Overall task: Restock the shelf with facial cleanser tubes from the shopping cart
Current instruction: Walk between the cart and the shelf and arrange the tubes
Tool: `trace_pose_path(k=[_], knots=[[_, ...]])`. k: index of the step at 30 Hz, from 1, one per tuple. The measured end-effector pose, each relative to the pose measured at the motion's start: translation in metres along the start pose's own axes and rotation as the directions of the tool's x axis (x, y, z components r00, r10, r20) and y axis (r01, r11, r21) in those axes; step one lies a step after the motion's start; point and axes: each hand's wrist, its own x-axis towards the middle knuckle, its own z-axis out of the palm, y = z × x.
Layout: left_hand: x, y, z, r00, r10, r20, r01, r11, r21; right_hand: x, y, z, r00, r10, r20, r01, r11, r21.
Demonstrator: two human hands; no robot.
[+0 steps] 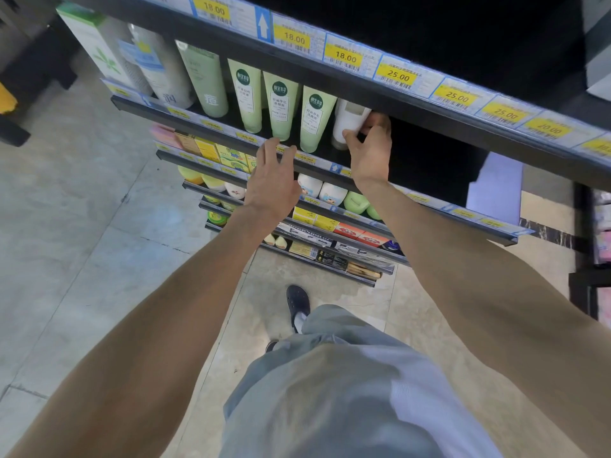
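My right hand (370, 150) grips a white cleanser tube (348, 122) standing on the dark shelf (211, 122), thumb on its front and fingers behind. To its left stand three light green tubes (281, 109) in a row, caps down. My left hand (272, 180) hovers with straight fingers in front of the shelf edge, just below the green tubes, holding nothing. The shelf to the right of the white tube is dark, and its contents cannot be made out. The shopping cart is out of view.
A taller pale green tube (205, 77), a white tube and a boxed product (96, 44) fill the shelf's left end. An upper shelf edge with yellow price tags (398, 76) overhangs my hands. Lower shelves hold boxes and small bottles. My foot (297, 304) stands on the tiled floor.
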Motion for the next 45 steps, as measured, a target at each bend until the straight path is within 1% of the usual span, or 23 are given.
trace_pose_path(k=[10, 16, 20, 23, 26, 29, 32, 35, 38, 41, 45], knots=[[-0.001, -0.002, -0.003, 1.0, -0.008, 0.011, 0.008, 1.0, 0.015, 0.012, -0.006, 0.008, 0.999, 0.035, 0.031, -0.033, 0.998, -0.05], [-0.002, -0.005, -0.006, 1.0, 0.022, 0.008, -0.022, 0.999, 0.045, 0.018, -0.002, 0.012, 0.996, 0.062, 0.057, -0.057, 0.995, -0.079], [-0.003, -0.01, -0.006, 0.999, 0.047, 0.008, -0.047, 0.996, 0.08, 0.015, 0.001, 0.006, 0.992, 0.065, 0.108, -0.059, 0.996, -0.059], [-0.009, -0.014, -0.006, 0.998, 0.066, 0.009, -0.066, 0.994, 0.082, 0.002, 0.007, -0.009, 0.984, 0.033, 0.178, -0.018, 0.996, -0.084], [-0.021, -0.018, -0.009, 0.996, 0.089, -0.008, -0.088, 0.994, 0.07, -0.017, 0.008, -0.032, 0.97, -0.018, 0.243, 0.056, 0.987, -0.151], [-0.036, -0.015, -0.011, 0.991, 0.134, 0.017, -0.135, 0.985, 0.111, -0.04, 0.01, -0.057, 0.965, -0.055, 0.258, 0.119, 0.963, -0.241], [-0.055, -0.011, -0.011, 0.978, 0.206, 0.03, -0.208, 0.969, 0.136, -0.073, 0.012, -0.082, 0.955, -0.094, 0.283, 0.204, 0.897, -0.392], [-0.078, -0.007, -0.005, 0.962, 0.269, 0.046, -0.273, 0.95, 0.151, -0.113, 0.019, -0.102, 0.956, -0.104, 0.275, 0.237, 0.824, -0.514], [-0.1, 0.006, 0.002, 0.94, 0.335, 0.065, -0.341, 0.924, 0.173, -0.153, 0.032, -0.123, 0.962, -0.108, 0.251, 0.236, 0.792, -0.563], [-0.12, 0.027, 0.014, 0.912, 0.394, 0.111, -0.408, 0.9, 0.156, -0.191, 0.045, -0.145, 0.966, -0.032, 0.256, 0.189, 0.762, -0.619], [-0.145, 0.067, 0.038, 0.858, 0.491, 0.151, -0.511, 0.845, 0.159, -0.234, 0.066, -0.182, 0.978, 0.056, 0.202, 0.097, 0.732, -0.674]])
